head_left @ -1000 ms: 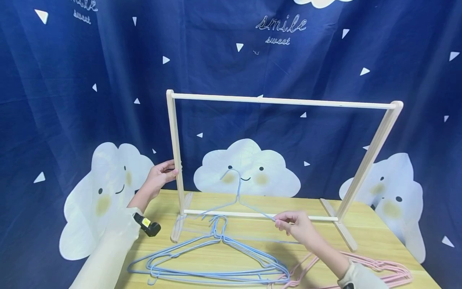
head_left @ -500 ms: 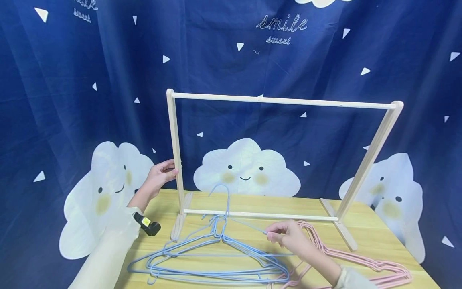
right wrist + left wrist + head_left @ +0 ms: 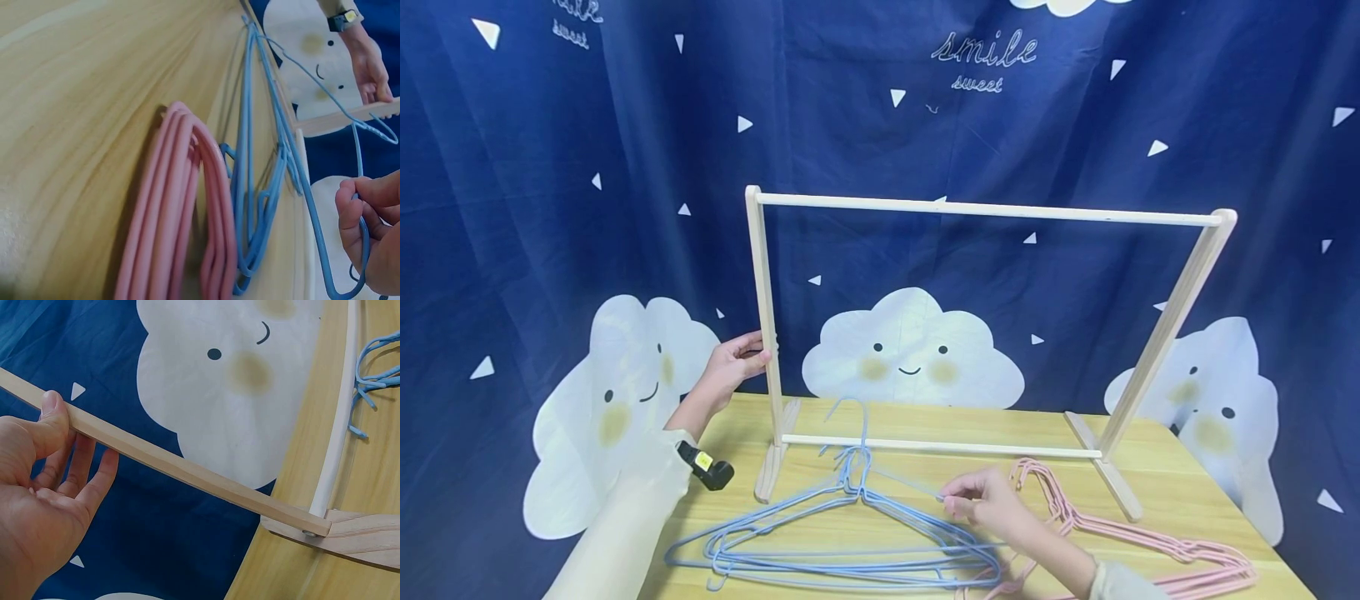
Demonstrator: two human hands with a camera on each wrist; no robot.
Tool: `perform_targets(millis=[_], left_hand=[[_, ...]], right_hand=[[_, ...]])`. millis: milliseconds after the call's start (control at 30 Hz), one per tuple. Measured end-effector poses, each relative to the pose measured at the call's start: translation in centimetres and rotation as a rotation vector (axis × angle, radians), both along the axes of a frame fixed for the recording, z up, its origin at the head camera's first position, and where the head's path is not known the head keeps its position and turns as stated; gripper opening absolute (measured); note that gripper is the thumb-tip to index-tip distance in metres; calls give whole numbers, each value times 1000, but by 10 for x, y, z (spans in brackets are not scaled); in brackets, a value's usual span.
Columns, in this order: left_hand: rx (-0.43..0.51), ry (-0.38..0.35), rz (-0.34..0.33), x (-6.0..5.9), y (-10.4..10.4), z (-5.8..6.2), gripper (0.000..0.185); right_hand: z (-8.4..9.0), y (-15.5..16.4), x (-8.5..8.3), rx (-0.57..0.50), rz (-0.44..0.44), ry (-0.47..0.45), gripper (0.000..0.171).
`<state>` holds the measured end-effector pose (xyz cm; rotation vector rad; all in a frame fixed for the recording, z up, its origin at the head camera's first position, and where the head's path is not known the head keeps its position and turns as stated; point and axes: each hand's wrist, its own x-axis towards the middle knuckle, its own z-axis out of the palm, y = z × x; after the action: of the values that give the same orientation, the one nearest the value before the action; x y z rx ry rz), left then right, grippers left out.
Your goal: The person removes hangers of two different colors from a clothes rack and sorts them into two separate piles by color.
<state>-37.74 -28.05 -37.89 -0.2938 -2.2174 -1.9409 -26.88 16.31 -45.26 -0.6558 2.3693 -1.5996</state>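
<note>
My left hand point(image 3: 722, 371) grips the left post point(image 3: 765, 275) of a pale wooden clothes rack. In the left wrist view its thumb point(image 3: 54, 406) lies on one side of the post and the fingertips on the other. Between thumb and fingers, my right hand point(image 3: 988, 500) pinches the right shoulder of a blue clothes hanger point(image 3: 317, 231). This hanger's hook stands up in front of the rack's lower bar point(image 3: 940, 447). Its lower wire overlaps a pile of blue hangers point(image 3: 850, 569) on the table in the head view.
Several pink hangers point(image 3: 1217, 552) lie stacked on the wooden table point(image 3: 1195, 467) at right, close to my right forearm. The rack's top bar point(image 3: 985, 208) spans its two posts. Behind the table hangs a dark blue curtain point(image 3: 880, 142) with cloud prints.
My right hand has come down and left with the blue hanger, bringing it from in front of the rack's lower bar to low over the blue pile. My left hand has stayed on the post.
</note>
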Motion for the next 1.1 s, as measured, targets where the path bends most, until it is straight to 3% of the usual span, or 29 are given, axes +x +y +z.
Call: perform_targets(millis=[433, 1100], left_hand=[[5, -6, -5, -2, 0, -2, 56], [-4, 1, -7, -1, -1, -1, 55]], right_hand=[[-14, -4, 1, -14, 7, -26, 18], [-13, -9, 5, -61, 11, -128, 21]])
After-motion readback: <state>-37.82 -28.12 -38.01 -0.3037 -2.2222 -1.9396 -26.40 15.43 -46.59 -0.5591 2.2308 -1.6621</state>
